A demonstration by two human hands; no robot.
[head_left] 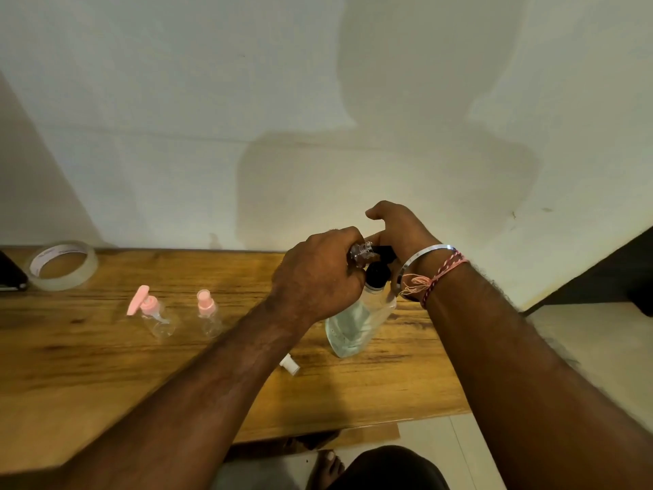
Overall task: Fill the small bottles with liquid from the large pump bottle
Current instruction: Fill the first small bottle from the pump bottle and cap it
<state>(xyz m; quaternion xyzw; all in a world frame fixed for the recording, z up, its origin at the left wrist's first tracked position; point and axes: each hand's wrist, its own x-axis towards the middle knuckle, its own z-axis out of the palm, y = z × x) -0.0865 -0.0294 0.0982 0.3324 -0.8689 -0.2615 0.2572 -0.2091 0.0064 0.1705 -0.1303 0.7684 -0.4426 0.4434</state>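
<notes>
The large clear pump bottle (pixel 357 323) with a black pump head stands on the wooden table (pixel 106 376), holding pale liquid. My left hand (pixel 318 277) grips a small clear bottle (pixel 362 252), its open threaded neck held at the black pump spout. My right hand (pixel 395 228) rests on top of the pump head, fingers curled over it. Two more small clear bottles stand to the left: one with a pink pump (pixel 155 313) and one with a pink cap (pixel 208 314). A small white cap (pixel 290 365) lies beside my left forearm.
A roll of clear tape (pixel 63 265) lies at the table's back left, next to a dark object (pixel 12 274) at the left edge. A white wall rises right behind the table. Below the front edge are pale floor tiles and a bare foot (pixel 327 466).
</notes>
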